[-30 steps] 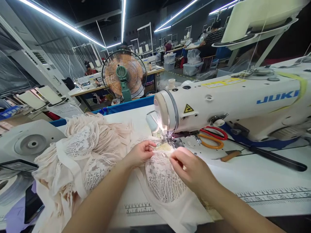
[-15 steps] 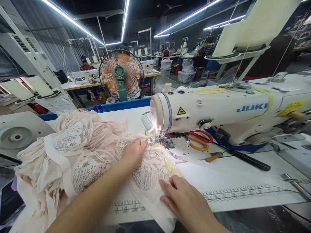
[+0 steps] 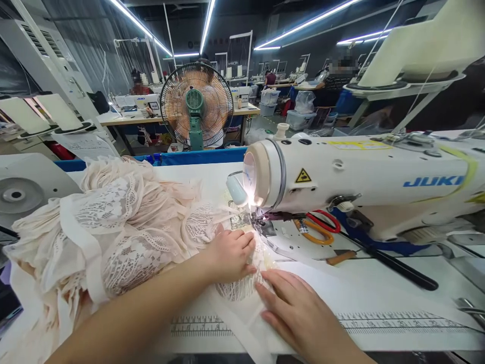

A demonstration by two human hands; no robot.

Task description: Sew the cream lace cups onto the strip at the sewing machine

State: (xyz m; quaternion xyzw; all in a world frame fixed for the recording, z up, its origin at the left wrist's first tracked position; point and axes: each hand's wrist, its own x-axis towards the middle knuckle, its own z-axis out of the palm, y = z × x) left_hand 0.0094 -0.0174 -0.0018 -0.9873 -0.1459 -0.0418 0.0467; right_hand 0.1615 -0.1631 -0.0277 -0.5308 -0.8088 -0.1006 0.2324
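We've got the lace on the table, under both hands, a bit nearer to us than the needle end of the big machine. Can't tell if its edge is under the needle.

We think it's v. light, soft & floppy, so it'd bunch up if pushed. Not too slippery, prob., b/c it's bumpy, but the thin net could snag or rip. Best to hold it by the firm band or edge w/ soft fingertips, & keep the rest flat, not tug on the holes.

Our L hand has bent fingers, tips down on the lace; can't tell if they pinch it. Our R hand lies low w/ fingers spread out, tips on the lace near L hand.

Count:
- 1 big machine, + part of a 2nd machine at the far L edge
- 1 lamp
- 1 red loop & 1 orange loop; can't tell if it's 1 tool or 2
- 1 wood handle
- 1 black stick
- 1 fan
- 1 pile w/ 2 clear lace cups; too jumbled to count the rest.
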